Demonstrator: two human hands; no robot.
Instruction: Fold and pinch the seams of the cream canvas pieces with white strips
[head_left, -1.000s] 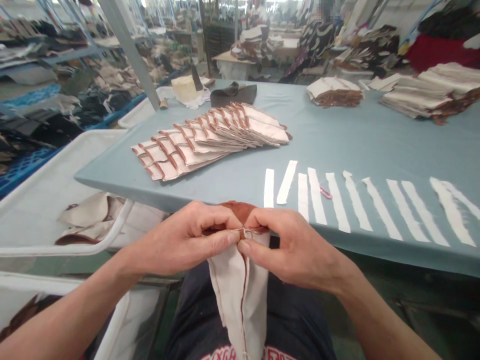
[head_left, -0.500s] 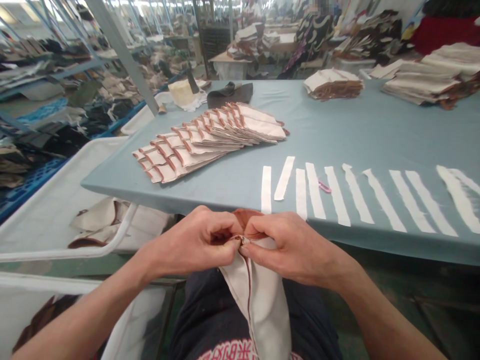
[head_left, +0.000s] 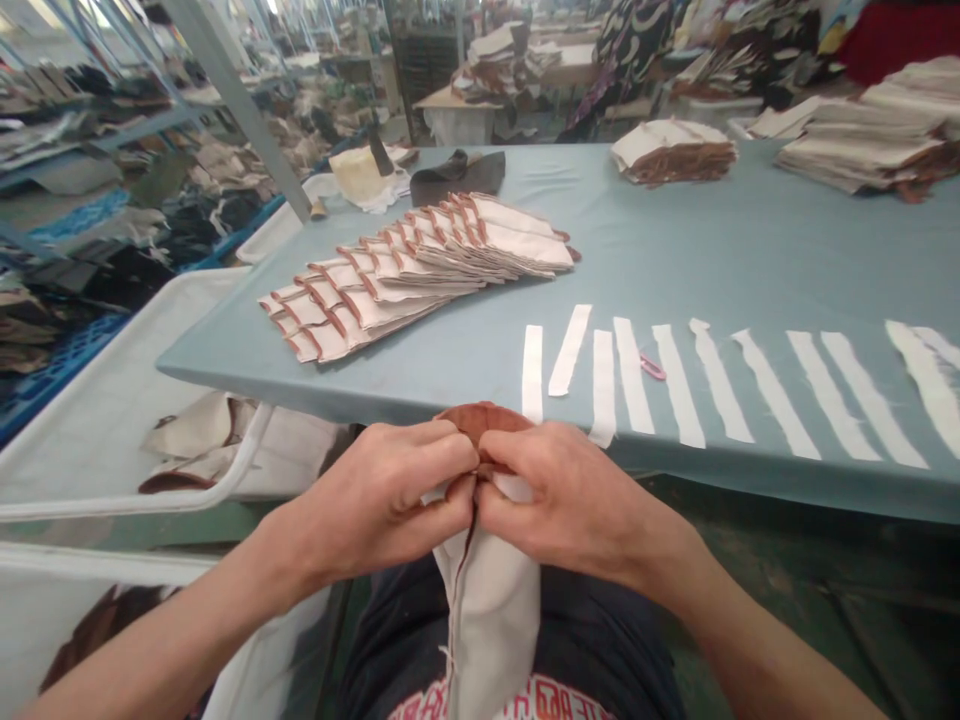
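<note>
Both my hands pinch a cream fabric piece with a brown inner side by its seam, in front of the table's near edge. My left hand is closed on the seam's left side, thumb and fingers pressed together. Close against it, my right hand grips the right side. A brown rounded edge of the piece shows above my fingertips, while its cream length hangs down over my dark apron. The exact spot between my fingertips is hidden.
The blue-green covered table bears a fanned stack of cream pieces with brown edges, several white strips and a pink clip. More fabric stacks lie at the back. A white-rimmed cart stands at the left.
My fingers have shifted slightly along the seam, still pinching it. More of the brown edge shows above my hands, and the hanging part has swung to the left.
</note>
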